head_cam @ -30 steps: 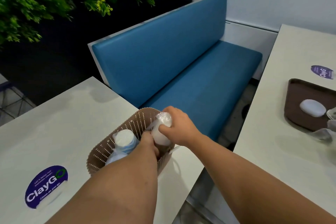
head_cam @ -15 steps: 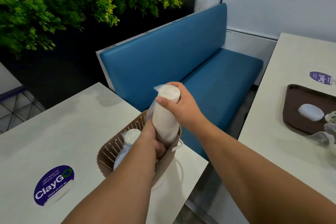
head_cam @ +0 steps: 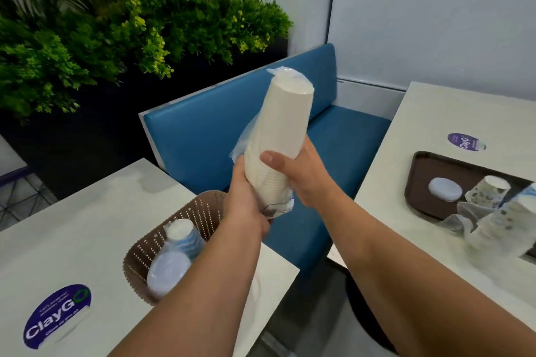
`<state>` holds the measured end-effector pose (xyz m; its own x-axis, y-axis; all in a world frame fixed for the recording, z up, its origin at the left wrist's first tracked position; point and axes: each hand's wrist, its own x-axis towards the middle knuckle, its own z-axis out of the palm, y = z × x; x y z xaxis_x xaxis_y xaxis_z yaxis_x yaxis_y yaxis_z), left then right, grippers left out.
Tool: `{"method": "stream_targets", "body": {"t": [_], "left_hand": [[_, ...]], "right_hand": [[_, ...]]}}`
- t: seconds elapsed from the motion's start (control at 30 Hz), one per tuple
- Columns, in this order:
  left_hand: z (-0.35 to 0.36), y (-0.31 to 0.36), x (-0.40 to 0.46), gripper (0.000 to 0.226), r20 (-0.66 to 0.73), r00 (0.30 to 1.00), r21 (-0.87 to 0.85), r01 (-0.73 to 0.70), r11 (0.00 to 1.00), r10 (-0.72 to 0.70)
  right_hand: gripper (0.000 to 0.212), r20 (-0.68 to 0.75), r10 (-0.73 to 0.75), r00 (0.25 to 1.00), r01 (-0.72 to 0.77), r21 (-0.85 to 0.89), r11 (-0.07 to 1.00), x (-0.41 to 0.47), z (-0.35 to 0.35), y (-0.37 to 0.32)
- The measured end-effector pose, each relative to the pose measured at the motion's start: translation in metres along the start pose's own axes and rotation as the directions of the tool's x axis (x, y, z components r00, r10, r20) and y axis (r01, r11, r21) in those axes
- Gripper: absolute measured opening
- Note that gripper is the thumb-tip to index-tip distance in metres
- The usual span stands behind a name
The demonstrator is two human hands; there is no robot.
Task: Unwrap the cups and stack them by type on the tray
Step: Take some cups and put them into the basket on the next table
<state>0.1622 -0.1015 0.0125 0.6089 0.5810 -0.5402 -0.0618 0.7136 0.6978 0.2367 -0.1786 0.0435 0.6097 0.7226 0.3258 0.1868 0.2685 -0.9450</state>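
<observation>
A tall sleeve of white cups (head_cam: 282, 122) in clear plastic wrap is held upright in the air above the gap between two tables. My left hand (head_cam: 246, 200) grips its lower end and my right hand (head_cam: 298, 171) clasps it a little higher. Below, a brown perforated basket (head_cam: 203, 209) on the left table holds two more wrapped stacks of bluish cups (head_cam: 179, 249). On the right table a brown tray (head_cam: 426, 180) carries a white upturned cup stack (head_cam: 445, 189) and patterned cups (head_cam: 490, 191), with crumpled clear wrap (head_cam: 461, 217) at its near edge.
A blue padded bench (head_cam: 220, 136) stands between the two white tables, with green plants (head_cam: 116, 32) behind it. Round purple stickers lie on the left table (head_cam: 56, 316) and the right table (head_cam: 464, 142). A dark floor gap separates the tables.
Both hands have lifted the wrapped white cup sleeve out of the basket and raised it well above the table. The view has tilted up and right, showing more of the tray.
</observation>
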Motion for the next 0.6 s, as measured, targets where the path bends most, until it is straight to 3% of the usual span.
{"method": "stream_targets", "body": {"t": [0.17,0.37,0.5,0.6], "left_hand": [[0.063,-0.066,-0.055,0.053,0.189,0.969,0.224,0.117,0.968,-0.161],[0.140,-0.187,-0.114,0.054,0.243,0.898,0.469,0.221,0.855,-0.366],[0.176,-0.265,-0.134,0.070,0.332,0.825,0.504,0.255,0.825,-0.458],[0.196,-0.312,-0.144,0.073,0.449,0.755,0.518,0.217,0.828,-0.478]], "right_hand": [[0.088,0.144,0.124,0.982,-0.128,0.018,0.992,-0.074,-0.104,-0.013],[0.088,0.081,0.274,0.958,-0.280,0.083,0.956,-0.194,-0.240,-0.019],[0.100,-0.107,0.342,0.933,-0.326,0.144,0.934,-0.266,-0.304,-0.014],[0.092,-0.269,0.345,0.899,-0.307,0.174,0.936,-0.312,-0.344,-0.014]]}}
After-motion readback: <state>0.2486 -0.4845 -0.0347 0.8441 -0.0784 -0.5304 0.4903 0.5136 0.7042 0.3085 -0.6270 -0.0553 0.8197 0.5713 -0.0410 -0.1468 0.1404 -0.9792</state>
